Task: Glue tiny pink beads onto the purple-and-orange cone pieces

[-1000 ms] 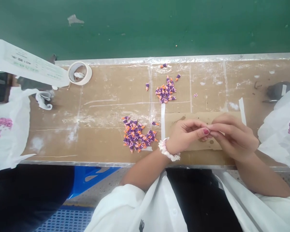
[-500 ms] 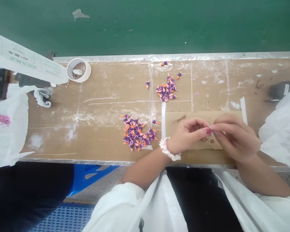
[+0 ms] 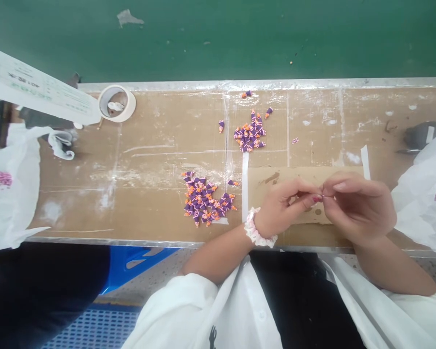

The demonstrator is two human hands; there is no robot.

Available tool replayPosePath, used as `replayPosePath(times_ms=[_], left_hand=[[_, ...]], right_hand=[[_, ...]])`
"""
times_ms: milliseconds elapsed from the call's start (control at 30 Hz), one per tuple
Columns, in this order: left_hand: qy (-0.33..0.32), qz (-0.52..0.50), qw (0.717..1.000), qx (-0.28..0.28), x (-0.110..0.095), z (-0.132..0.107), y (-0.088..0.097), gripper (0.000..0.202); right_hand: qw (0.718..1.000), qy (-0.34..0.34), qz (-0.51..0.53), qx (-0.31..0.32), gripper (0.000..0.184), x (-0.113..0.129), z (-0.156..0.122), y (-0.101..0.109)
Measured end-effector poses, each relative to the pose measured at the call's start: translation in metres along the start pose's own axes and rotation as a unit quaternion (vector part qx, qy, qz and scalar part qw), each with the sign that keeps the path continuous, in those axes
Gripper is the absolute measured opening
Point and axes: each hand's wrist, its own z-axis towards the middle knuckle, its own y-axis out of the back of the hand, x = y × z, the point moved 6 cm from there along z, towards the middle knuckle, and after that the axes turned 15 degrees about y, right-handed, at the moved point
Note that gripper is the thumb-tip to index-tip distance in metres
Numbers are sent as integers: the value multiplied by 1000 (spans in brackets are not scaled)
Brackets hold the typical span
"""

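Observation:
My left hand [image 3: 287, 206], with a white scrunchie [image 3: 259, 228] at its wrist, is closed in a pinch. Its fingertips meet those of my right hand [image 3: 359, 206], which is pinched as well. Whatever sits between the fingertips is too small and hidden to name. Both hands are above a brown cardboard piece [image 3: 257, 186] edged with white tape. To their left lies a heap of small purple and orange figurines [image 3: 203, 198]. A smaller cluster of the same figurines [image 3: 250, 135] is farther back. One tiny pink-and-purple piece [image 3: 295, 141] lies apart, right of that cluster.
White plastic bags with pink pieces stand at left [image 3: 14, 194] and right [image 3: 425, 194]. At the back left are a tape roll [image 3: 127, 109] and a white printed box [image 3: 43, 92]. A blue stool [image 3: 131, 266] is below the table, beside someone's dark-clothed leg [image 3: 47, 286].
My right hand's fingers have curled more, and the thumb now shows. Both hands have shifted very slightly, fingertips still together. The heaps of figurines look the same.

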Motion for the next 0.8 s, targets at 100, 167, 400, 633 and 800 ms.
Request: replayPosePath(times_ms=[100,167,400,633,800], left_hand=[[-84,104,990,-34,-8,-4,1,13],[-154,160,973,-58,-15,-8,1,12],[-258,285,916,-116,-18,-12,-1,19],[-283,305,900,-125,-21,-13,-4,18],[-208,250,931,-168,-24,-9,10,14]], right_hand=[[1000,-5,6,19,32,-1,2,-2],[999,-12,13,28,35,-1,1,-3],[998,-36,-18,37,32,-4,-6,-4],[998,-53,21,33,28,-3,-5,-4],[993,-88,-9,76,23,-10,-7,12]])
